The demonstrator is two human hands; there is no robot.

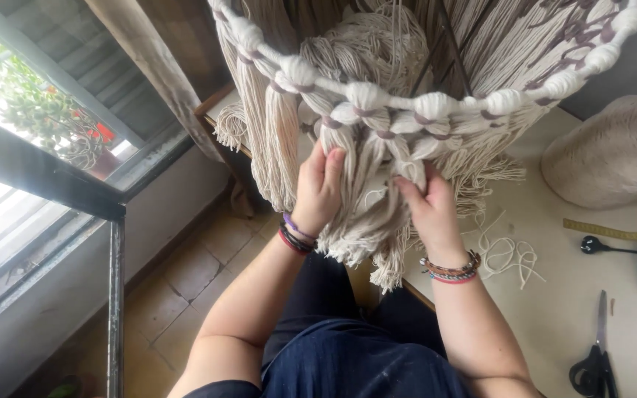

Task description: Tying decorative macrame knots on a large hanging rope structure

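A large macramé piece of cream cord point(377, 103) hangs from a curved hoop wrapped in cord, with purple bands between the knots. Thick tassels point(366, 221) dangle from it. My left hand point(318, 188) presses against the tassels from the left, fingers up into the cords. To the right, my right hand point(425, 203) pinches a bundle of cords just under the knot row. Both wrists wear bracelets.
A white table point(576, 309) lies at the right with a big cone of cream cord point(606, 155), a yellow tape measure point(613, 232), black scissors point(595, 361) and loose cord scraps point(506, 254). A window with a metal frame point(46, 177) is at the left, tiled floor below.
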